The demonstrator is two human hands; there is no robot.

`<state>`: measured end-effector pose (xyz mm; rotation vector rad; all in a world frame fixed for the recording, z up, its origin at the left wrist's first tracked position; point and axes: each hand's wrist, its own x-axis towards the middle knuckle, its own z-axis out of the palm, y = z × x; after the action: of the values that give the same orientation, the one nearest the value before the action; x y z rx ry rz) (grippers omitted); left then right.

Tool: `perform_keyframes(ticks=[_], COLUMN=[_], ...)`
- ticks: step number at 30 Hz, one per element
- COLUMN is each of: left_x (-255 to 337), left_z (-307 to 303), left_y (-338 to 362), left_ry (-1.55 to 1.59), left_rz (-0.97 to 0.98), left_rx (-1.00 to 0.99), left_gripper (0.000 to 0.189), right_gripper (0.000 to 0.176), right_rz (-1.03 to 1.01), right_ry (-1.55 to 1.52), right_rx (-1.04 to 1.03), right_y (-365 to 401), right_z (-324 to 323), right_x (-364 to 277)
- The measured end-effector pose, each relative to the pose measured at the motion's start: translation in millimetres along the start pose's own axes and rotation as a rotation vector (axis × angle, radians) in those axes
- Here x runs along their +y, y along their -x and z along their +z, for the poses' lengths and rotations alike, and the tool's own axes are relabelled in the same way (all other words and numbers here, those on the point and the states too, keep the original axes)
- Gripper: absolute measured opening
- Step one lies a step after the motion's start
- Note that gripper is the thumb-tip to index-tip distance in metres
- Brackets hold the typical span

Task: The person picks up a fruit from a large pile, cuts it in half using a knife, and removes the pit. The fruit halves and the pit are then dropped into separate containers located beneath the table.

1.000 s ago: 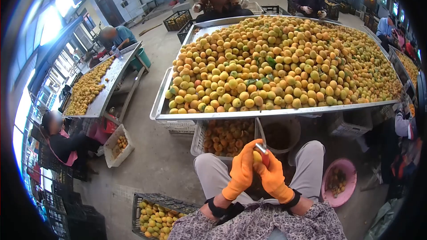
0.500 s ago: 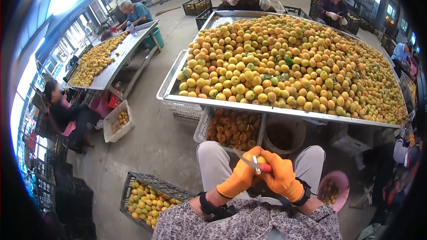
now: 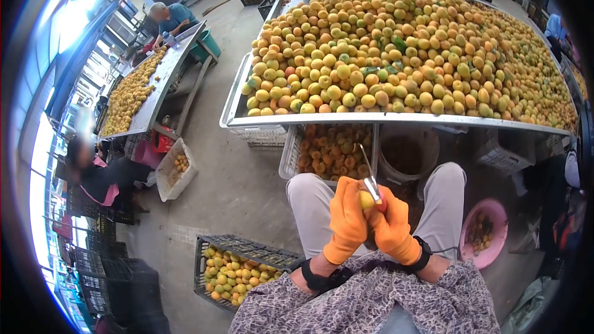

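Both my hands wear orange gloves and meet above my lap. My left hand [image 3: 348, 215] is closed around a yellow fruit [image 3: 367, 200]. In my right hand [image 3: 392, 226] is a knife [image 3: 370, 180] with a red handle, gripped by closed fingers, its blade pointing up and away beside the fruit. Just beyond my knees, a white crate [image 3: 289, 156] holds orange fruit pieces under the edge of a metal-rimmed table [image 3: 396, 117] heaped with yellow-orange fruit.
A black crate of fruit [image 3: 238, 275] stands at my left, a pink basin [image 3: 486, 235] at my right. A bucket [image 3: 408, 151] is under the table. Several people work around this table and another fruit table [image 3: 154, 93] at the left.
The view has shifted and tilted down. My hands have turned, so the blade now points up instead of left. The fruit and knife are still held.
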<state>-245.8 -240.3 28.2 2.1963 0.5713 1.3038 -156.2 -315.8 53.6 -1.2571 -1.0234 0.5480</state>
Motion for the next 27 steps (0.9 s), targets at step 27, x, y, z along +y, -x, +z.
perform_keyframes(ticks=[27], left_x=[25], left_z=[-42], left_y=[-12], left_ry=[0.800], left_rz=[-0.829], left_rx=[-0.438], left_gripper=[0.037], right_gripper=[0.064], right_rz=[-0.213], right_ry=[0.382], right_rx=[-0.391], right_y=[-4], right_z=[-33], right_x=[-11])
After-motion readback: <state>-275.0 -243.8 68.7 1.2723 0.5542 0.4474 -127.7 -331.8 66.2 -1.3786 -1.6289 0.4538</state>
